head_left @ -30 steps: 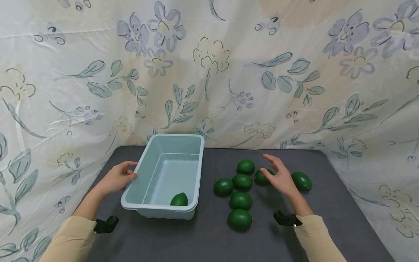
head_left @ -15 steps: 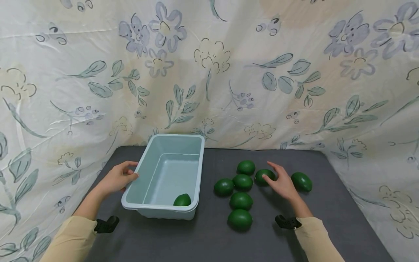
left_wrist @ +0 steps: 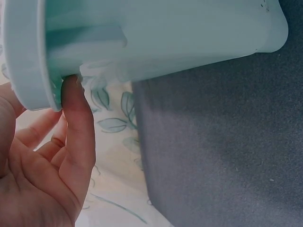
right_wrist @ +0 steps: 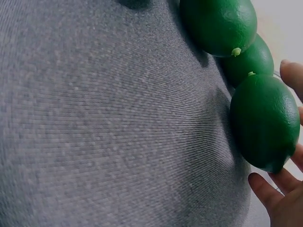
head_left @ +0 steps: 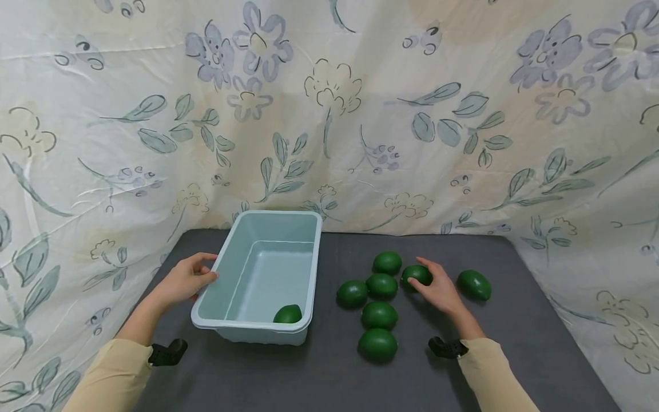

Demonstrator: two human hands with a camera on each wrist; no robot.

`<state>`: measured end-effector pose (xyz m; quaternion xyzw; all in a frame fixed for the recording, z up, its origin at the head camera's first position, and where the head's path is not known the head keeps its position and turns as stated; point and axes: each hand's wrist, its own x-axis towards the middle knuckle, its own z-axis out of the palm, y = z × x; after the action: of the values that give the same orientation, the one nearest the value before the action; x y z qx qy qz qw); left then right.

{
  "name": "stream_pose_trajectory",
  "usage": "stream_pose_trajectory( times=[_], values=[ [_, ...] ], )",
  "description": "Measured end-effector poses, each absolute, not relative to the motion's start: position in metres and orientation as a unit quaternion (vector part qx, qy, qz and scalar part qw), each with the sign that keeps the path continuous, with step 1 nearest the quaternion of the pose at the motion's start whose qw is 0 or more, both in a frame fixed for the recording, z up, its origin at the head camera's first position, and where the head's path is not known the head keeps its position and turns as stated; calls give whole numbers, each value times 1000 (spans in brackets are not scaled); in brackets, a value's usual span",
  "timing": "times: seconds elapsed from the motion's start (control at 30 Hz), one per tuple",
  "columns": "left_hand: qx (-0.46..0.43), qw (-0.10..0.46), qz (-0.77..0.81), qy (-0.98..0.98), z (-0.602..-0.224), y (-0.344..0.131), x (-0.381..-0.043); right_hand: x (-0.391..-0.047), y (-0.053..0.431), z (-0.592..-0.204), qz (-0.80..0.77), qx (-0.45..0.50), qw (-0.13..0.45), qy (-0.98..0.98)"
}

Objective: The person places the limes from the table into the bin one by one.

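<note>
On the left in the head view, my left hand (head_left: 187, 278) grips the side rim of a pale blue-green plastic tub (head_left: 257, 331). The left wrist view shows a fingertip tucked under the rim (left_wrist: 31, 56). One lime (head_left: 287, 314) lies in the tub's near right corner. My right hand (head_left: 443, 289) curls round another lime (head_left: 414, 274) on the table, thumb in front and fingers on the far side. Up close, that glossy dark green lime (right_wrist: 265, 123) has fingertips at its lower end and the thumb (right_wrist: 293, 78) right beside it.
Several more limes lie between the tub and my right hand, the nearest lime (head_left: 377, 345) in front. A separate lime (head_left: 473, 285) sits to the right of that hand. A grey cloth covers the table (head_left: 329, 377), and a floral curtain (head_left: 360, 114) hangs behind.
My right hand has come down and then shifted left around the lime. The lime in the tub has rolled slightly right. My left hand stays at the rim.
</note>
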<state>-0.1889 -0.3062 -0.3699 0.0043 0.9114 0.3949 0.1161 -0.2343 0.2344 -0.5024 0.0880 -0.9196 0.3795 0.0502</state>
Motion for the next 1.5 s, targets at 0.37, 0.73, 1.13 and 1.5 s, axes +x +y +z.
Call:
stream_pose_trajectory(
  times=[0.37,0.73,1.13,1.5],
  values=[
    [3,117,395,911,-369,-306,-189,-236,235,-511,370,78,61,-924],
    [-2,116,393,912,-370,-304,-189,-235,236,-512,374,67,60,-923],
    [-7,119,392,912,-370,-303,-187,-236,230,-497,383,59,62,-920],
    [-6,120,394,911,-371,-305,-189,-237,220,-477,380,68,75,-919]
  ],
)
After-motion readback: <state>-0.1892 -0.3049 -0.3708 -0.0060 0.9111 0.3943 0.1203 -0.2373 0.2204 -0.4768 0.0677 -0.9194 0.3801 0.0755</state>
